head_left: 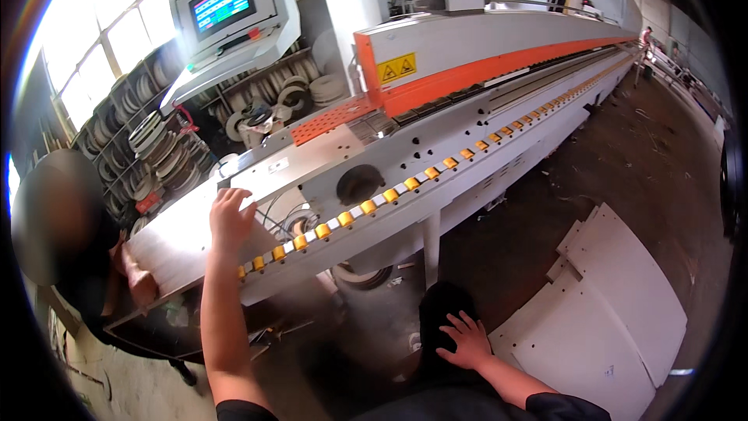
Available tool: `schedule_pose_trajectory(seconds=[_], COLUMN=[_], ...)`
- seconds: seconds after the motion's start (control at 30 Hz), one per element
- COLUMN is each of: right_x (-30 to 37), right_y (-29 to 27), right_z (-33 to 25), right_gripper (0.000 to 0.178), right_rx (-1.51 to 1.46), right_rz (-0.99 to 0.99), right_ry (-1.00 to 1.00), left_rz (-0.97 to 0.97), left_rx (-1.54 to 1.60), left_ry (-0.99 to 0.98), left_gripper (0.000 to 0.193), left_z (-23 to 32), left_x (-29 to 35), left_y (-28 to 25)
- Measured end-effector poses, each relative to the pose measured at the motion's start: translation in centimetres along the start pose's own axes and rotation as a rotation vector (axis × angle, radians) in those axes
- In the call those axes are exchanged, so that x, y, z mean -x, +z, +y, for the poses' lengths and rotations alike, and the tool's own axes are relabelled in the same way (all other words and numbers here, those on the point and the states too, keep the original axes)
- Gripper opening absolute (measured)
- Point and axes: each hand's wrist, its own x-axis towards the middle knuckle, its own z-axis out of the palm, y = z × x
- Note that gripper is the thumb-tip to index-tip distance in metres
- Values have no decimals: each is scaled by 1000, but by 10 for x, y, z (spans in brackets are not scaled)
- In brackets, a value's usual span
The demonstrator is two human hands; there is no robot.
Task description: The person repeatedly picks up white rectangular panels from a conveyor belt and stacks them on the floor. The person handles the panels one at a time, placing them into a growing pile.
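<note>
My left hand (231, 220) is over the near end of a long machine's pale metal table (175, 245), beside the row of yellow rollers. Its fingers are loosely bent, the thumb stands apart, and I see nothing held in it. Just beyond the fingertips is a small dark block (224, 184). My right hand (467, 341) lies with spread fingers on my black-clad knee (446, 308) and holds nothing. Yellow rollers (345, 220) line the machine's near rail, running away to the far right. Above the bed is a long grey cover with an orange band (467, 82).
A control panel with a lit screen (222, 6) hangs at the upper left. Behind it, racks hold several rolls of banding (160, 152). Another person's hand (140, 282) is at the table's left edge. White panels (600, 304) lie stacked at the lower right.
</note>
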Motion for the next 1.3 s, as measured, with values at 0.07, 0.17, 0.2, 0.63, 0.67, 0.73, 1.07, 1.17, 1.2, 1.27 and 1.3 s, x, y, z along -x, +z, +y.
schedule_pose_trajectory(seconds=[0.07, 0.17, 0.2, 0.63, 0.67, 0.73, 1.07, 1.17, 1.2, 1.27, 1.3], right_x=[-1, 0, 0, -3, -4, -3, -5, -6, -6, -7, -7], right_y=[0, 3, 5, 16, 15, 14, 8, 6, 7, 7, 8], right_z=[1, 4, 6, 7, 7, 7, 7, 5, 6, 6, 6], right_gripper=[65, 62, 61, 47, 47, 46, 42, 40, 39, 39, 39], right_rx=[-12, -53, -71, -114, -122, -131, -175, -155, -147, -149, -149], right_rz=[13, 37, 44, 244, 245, 266, 291, 323, 341, 346, 349], right_ry=[13, 27, 29, -51, -54, -64, -70, -92, -102, -102, -103], left_rz=[-25, -95, -105, -295, -290, -279, -678, -615, -617, -627, -635], left_rx=[12, 70, 55, -110, -96, -61, -473, -493, -500, -523, -521], left_ry=[-140, -212, -185, 76, 97, 148, 101, 188, 190, 195, 195], left_gripper=[12, 12, 13, 17, 20, 26, 74, 74, 73, 72, 72], left_z=[2, 0, 1, 12, 8, 4, 6, 4, 6, 8, 11], left_x=[0, 1, 0, 2, 5, 9, 25, 28, 27, 25, 24], left_y=[-12, -10, -9, -4, -8, -11, -39, -37, -34, -33, -32])
